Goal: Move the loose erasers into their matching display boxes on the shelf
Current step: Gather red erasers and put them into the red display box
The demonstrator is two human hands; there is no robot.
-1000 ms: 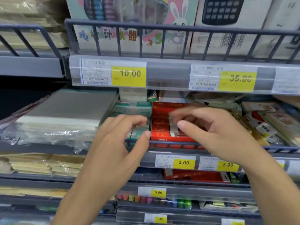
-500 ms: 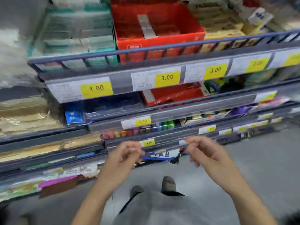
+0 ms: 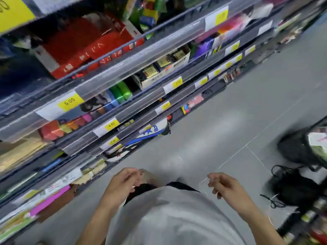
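Hands: my left hand (image 3: 123,181) and right hand (image 3: 224,184) are hanging loosely curled, holding nothing, below the shelf (image 3: 123,68).

The person wears a light grey shirt (image 3: 169,218) with dark trousers (image 3: 141,190) showing just beyond the shirt's hem; both forearms beside the shirt are bare.

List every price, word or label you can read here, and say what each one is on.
"5.00": yellow tag on the upper shelf rail.
"8.80": yellow tag on the rail one shelf down.
Other yellow tags, the red boxes' print and the remaining packaging: too blurred or small to read.
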